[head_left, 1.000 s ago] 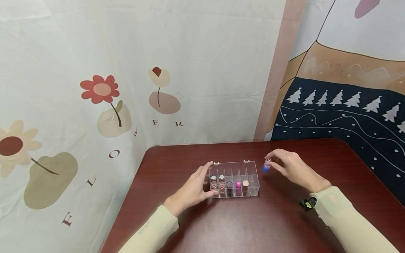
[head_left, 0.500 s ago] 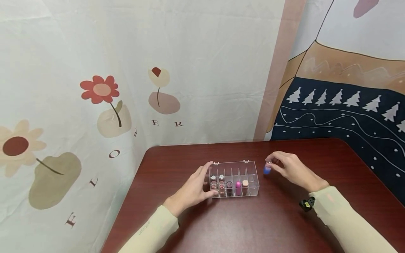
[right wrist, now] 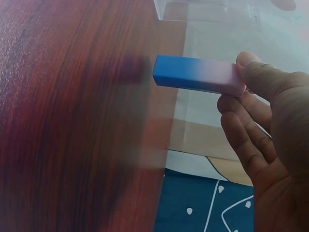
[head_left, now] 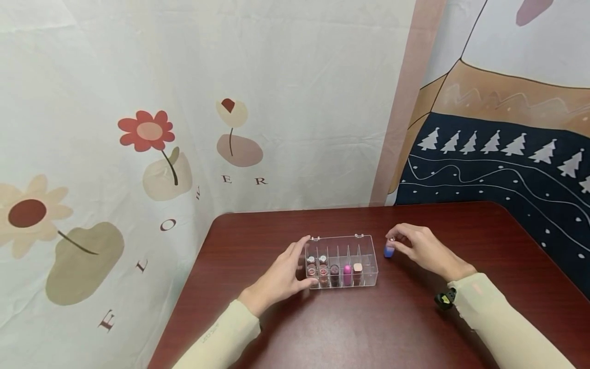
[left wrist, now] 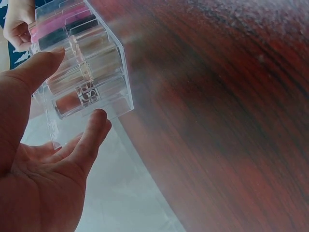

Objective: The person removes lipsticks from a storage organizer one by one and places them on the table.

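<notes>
A clear plastic lipstick organizer (head_left: pixel 370 279) with several compartments stands on the table. My left hand (head_left: pixel 278 277) grips its left end, fingers along the back corner and thumb at the front. Several lipsticks fill slots toward the left and middle, among them a bright pink one (head_left: pixel 347 277) and one with a square beige cap (head_left: pixel 357 267). To the organizer's right, my right hand (head_left: pixel 426 248) pinches a lipstick tube (right wrist: pixel 193 72) that fades from blue to pink. Thumb and fingertips hold its pink end, and the blue end points down, close over the table.
The dark red wooden table (head_left: pixel 341 328) reaches back to a pale curtain (head_left: pixel 299 128) printed with flowers and letters. On the right hangs a navy cloth (head_left: pixel 484 174) with white trees. A black device (head_left: pixel 445 299) is strapped to the right wrist.
My right hand has lowered slightly with the blue-and-pink lipstick, and the tube has become more upright. My left hand and the organizer have stayed in place.
</notes>
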Tool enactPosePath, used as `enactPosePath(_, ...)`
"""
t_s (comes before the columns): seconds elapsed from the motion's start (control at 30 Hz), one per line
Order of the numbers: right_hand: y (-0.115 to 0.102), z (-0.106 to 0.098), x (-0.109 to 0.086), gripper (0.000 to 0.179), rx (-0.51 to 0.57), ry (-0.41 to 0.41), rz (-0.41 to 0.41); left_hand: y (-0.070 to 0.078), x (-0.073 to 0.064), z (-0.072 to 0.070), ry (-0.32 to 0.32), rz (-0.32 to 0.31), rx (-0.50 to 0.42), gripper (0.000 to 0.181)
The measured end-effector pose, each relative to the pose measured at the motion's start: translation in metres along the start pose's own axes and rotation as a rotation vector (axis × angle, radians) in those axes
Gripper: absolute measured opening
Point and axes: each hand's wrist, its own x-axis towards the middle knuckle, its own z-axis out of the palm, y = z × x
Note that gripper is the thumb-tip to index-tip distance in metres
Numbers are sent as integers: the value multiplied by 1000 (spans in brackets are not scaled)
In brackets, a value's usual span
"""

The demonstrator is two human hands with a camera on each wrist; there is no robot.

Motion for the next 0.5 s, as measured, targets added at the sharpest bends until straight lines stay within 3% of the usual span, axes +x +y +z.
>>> enactPosePath(0.5, 3, 5, -1, 22, -8, 1, 6, 0, 0, 0, 2, 3, 7, 110)
